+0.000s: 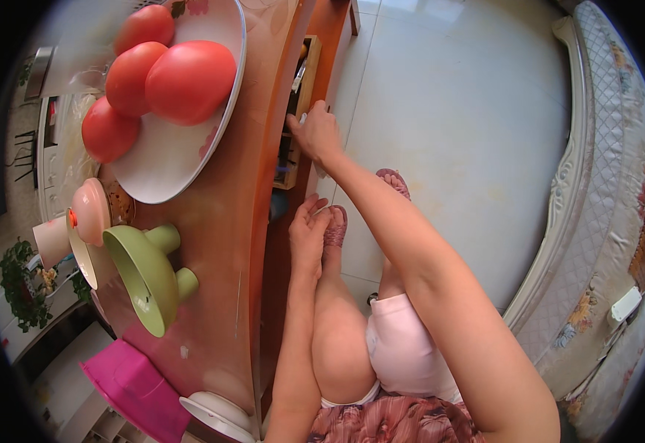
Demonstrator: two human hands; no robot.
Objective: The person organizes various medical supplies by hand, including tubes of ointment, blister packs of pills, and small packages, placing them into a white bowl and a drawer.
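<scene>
A narrow wooden drawer [312,72] stands pulled out from under the table's edge, with small items inside that are hard to make out. My right hand [318,133] is at the drawer's front, its thumb over the rim beside a small white item; whether the fingers grip the drawer or that item is unclear. My left hand [307,232] is lower down, near the drawer's near end, with bent fingers and nothing visible in it.
On the wooden table [217,232] are a white plate [173,160] with several tomatoes [189,83], a green footed bowl [156,277], a pink lidded pot [91,210] and a magenta plastic bin [134,387]. A quilted sofa [588,221] stands at the right.
</scene>
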